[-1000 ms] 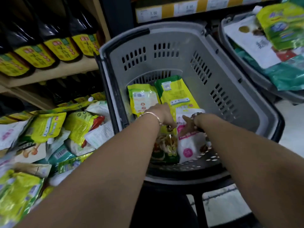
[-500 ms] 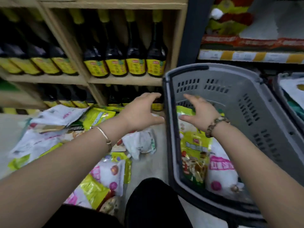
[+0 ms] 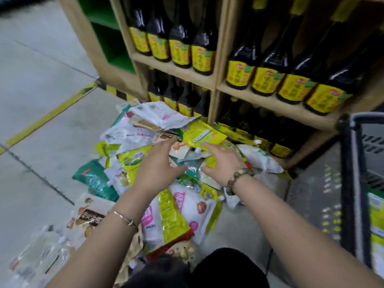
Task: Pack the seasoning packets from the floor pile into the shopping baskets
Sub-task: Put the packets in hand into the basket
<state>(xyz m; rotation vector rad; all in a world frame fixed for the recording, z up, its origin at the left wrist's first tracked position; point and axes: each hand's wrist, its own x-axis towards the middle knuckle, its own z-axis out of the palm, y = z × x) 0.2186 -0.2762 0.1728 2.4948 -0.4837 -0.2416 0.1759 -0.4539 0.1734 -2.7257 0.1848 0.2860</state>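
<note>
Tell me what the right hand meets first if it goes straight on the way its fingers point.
The yellow-green seasoning packet atop the floor pile; the right hand looks almost on it, though depth is unclear.

We can read no text here. The bottles point(image 3: 202, 57) on the shelf point(image 3: 182, 74) carry yellow labels with a small red mark, but their characters are too blurred for us. The packets point(image 3: 172, 215) on the floor show print and pink patches, and those in the basket point(image 3: 353, 183) are equally illegible.
</note>
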